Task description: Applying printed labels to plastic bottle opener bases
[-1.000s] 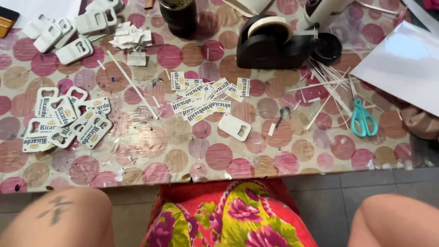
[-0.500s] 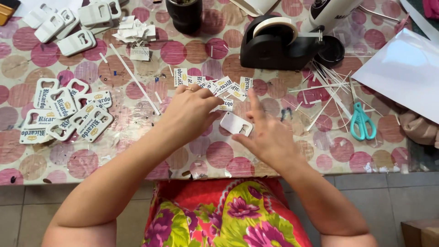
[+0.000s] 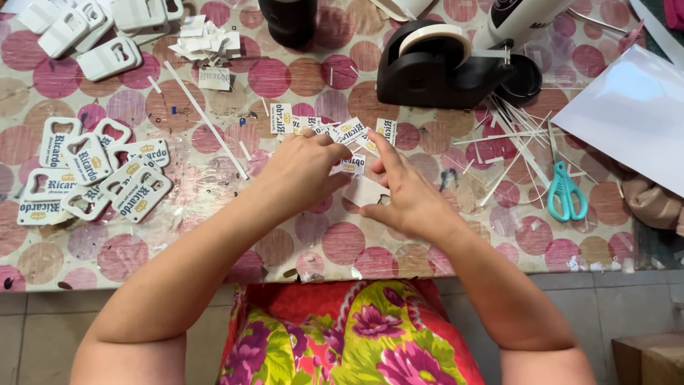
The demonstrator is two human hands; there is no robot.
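Both hands meet at frame centre over a table (image 3: 214,235) with a pink-and-tan dotted cover. Left hand (image 3: 303,175): fingers curled, tips pinching a small printed label (image 3: 350,165) at its 3 o'clock. Right hand (image 3: 406,199): thumb and fingers closed lightly around a white plastic tag (image 3: 365,191), index finger stretched toward 11 o'clock onto the label. Tag sits flat on the table, between the 2 hands, partly hidden under them. Loose printed labels (image 3: 335,128) are scattered just at 12 o'clock of the hands. Finished labelled tags (image 3: 92,178) are piled at 9 o'clock, blank white tags (image 3: 100,28) at 10 o'clock. Black tape dispenser (image 3: 434,68) at 1 o'clock, teal scissors (image 3: 568,191) at 3 o'clock among thin white strips (image 3: 513,135). White sheet (image 3: 634,107) at 2 o'clock.
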